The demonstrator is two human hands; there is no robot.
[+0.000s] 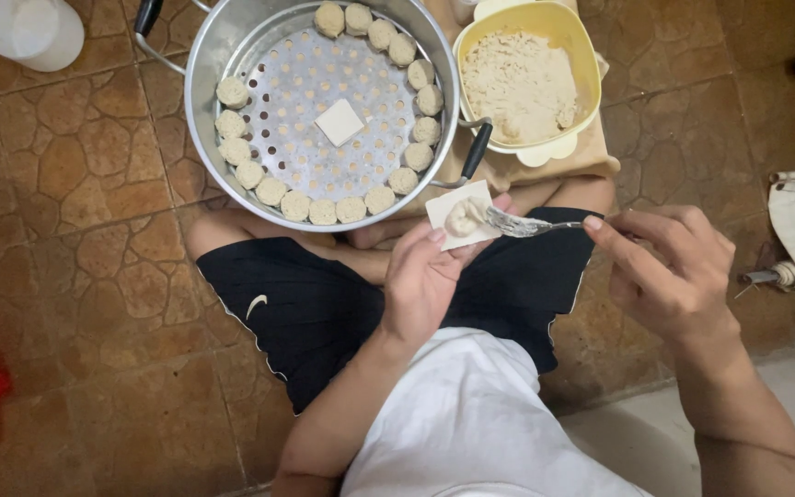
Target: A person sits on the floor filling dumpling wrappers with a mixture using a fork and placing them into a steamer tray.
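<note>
From the head camera, you are sitting cross-legged on a brown stone-patterned floor [75, 166]. Your left hand [420, 276] is lying palm up, cradling a square white dumpling wrapper [460, 215] on its fingers, with the thumb pressing the wrapper's near edge. A lump of pale filling [463, 217] is sitting on the wrapper. Your right hand [669, 267] is pinching the handle of a metal fork [531, 224], and the fork's tines are touching the filling on the wrapper.

Just beyond your left hand, a round metal steamer pot [223, 46] is standing on the floor, with finished dumplings [271, 190] ringing the edge of its perforated tray and one loose square wrapper [339, 121] lying in the middle. Beside the pot, to its right, a yellow bowl [583, 55] is holding more of the pale filling mix. A white plastic container [29, 32] is standing at the upper left corner, well apart from the pot.
</note>
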